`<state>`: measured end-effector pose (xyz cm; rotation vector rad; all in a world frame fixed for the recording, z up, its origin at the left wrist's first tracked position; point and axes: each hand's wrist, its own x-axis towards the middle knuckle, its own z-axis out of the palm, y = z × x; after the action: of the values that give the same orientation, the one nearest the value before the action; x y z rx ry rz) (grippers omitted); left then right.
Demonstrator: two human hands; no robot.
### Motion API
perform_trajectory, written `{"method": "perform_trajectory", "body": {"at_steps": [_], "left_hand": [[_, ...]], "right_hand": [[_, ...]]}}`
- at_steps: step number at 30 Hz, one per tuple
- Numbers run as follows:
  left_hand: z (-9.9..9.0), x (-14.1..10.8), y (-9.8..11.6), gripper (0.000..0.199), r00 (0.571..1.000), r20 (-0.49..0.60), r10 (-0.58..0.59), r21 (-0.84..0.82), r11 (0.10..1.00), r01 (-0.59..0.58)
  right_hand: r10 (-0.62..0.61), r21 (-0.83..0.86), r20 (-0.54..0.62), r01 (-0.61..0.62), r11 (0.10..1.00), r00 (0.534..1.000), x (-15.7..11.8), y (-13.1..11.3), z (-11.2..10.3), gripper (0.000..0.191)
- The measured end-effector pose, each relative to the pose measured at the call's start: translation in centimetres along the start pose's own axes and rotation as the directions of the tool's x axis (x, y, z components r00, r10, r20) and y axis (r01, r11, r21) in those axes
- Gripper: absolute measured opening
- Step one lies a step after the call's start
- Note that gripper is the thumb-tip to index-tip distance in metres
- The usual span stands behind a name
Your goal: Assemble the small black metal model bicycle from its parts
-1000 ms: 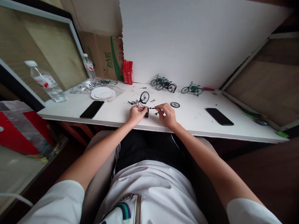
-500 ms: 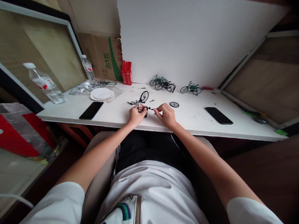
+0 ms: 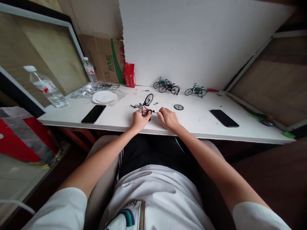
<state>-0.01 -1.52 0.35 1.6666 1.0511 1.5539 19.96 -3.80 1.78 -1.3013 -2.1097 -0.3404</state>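
Observation:
My left hand [image 3: 141, 118] is closed around the black frame of a model bicycle [image 3: 144, 108] just above the table's front edge. The frame is tilted, with one spoked wheel [image 3: 149, 99] sticking up and away from me. My right hand [image 3: 168, 118] is closed in a pinch, its fingers curled around a thin rod-like tool [image 3: 155, 112]. The tool's far end meets a small dark part of the frame beside my left thumb; its exact kind is too small to tell. A loose spoked wheel [image 3: 178, 107] lies flat on the table beyond my right hand.
Several finished model bicycles [image 3: 169, 88] stand by the back wall. Phones lie at left [image 3: 93, 114] and right [image 3: 224, 118]. White discs [image 3: 104, 96], clear packaging [image 3: 88, 89], water bottles [image 3: 49, 88] and a red box [image 3: 129, 75] occupy the left side. Tiny parts lie near the middle of the white table [image 3: 196, 127].
My right hand's fingers have curled in more and turned slightly around the thin tool. The left hand and the model bicycle have stayed almost in place.

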Motion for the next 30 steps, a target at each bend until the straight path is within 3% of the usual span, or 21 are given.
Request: {"method": "perform_trajectory", "body": {"at_steps": [6, 16, 24, 30], "left_hand": [[0.0, 0.0, 0.0, 0.013, 1.000, 0.002, 0.018, 0.004, 1.000, -0.018], [-0.2, -0.3, 0.3, 0.014, 0.995, 0.047, 0.090, 0.057, 0.994, -0.093], [-0.1, -0.1, 0.0, 0.016, 0.999, 0.033, 0.023, 0.008, 1.000, -0.023], [-0.1, 0.1, -0.7, 0.019, 0.999, 0.031, 0.029, -0.005, 1.000, -0.029]], "right_hand": [[0.002, 0.073, 0.006, -0.002, 0.997, 1.000, -0.1, -0.2, 0.0, 0.025], [-0.016, -0.010, -0.037, 0.016, 1.000, 0.999, -0.1, 0.0, 0.3, 0.039], [0.023, 0.061, -0.025, -0.022, 0.998, 0.999, -0.1, -0.4, 0.0, 0.022], [0.017, 0.071, -0.035, -0.014, 0.997, 0.999, -0.1, -0.2, 0.7, 0.021]]}}
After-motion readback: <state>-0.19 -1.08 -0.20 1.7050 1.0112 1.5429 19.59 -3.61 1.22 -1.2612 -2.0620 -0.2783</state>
